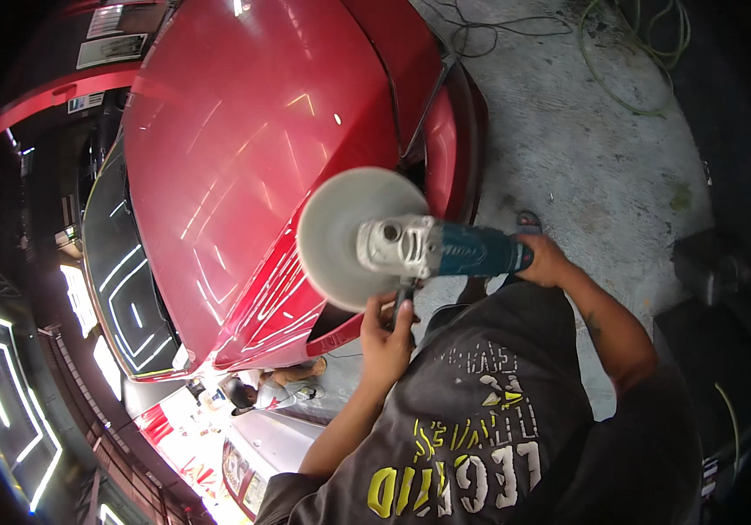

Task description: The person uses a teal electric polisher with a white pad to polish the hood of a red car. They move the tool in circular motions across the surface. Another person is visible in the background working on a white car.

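Note:
An angle polisher (472, 251) with a teal body and a silver metal head is between my two hands. Its wide, pale round pad (333, 226) looks smeared, and it overlaps the front corner of a red car (244, 131). I cannot tell whether the pad touches the paint. My right hand (545, 261) is wrapped round the rear end of the body. On the near side of the head, my left hand (385, 339) has its fingers closed on the short black side handle (405, 296).
The car's dark windshield (130, 280) lies to the left, its bumper (452, 149) to the right. A dark cable (502, 28) and a looped green hose (656, 112) rest on the grey concrete floor (586, 149). Another person (262, 392) is low down beyond the car's near side.

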`<action>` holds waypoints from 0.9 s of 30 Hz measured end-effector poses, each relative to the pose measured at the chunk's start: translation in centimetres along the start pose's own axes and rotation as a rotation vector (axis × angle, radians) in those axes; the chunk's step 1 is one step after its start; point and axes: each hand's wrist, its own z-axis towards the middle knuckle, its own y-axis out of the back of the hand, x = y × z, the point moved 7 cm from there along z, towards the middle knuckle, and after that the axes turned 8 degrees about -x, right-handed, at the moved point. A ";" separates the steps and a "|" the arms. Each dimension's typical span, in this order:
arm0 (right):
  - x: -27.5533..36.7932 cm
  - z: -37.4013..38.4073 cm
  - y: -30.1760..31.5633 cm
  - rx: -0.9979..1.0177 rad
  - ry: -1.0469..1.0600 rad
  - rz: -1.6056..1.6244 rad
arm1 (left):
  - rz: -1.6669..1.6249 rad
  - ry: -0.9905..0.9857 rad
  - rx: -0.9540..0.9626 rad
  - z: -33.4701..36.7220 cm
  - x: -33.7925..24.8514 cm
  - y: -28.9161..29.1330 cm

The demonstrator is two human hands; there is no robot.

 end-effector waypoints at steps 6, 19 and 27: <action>-2.7 6.1 8.1 -0.120 -0.035 -0.039 | 0.057 -0.269 0.041 8.1 -6.7 -6.7; -2.4 1.6 4.8 -0.021 -0.125 -0.105 | -0.068 -0.042 0.063 2.8 -2.1 -4.2; -1.5 6.2 9.2 -0.155 -0.069 -0.136 | 0.025 -0.163 0.060 8.5 -8.1 -5.6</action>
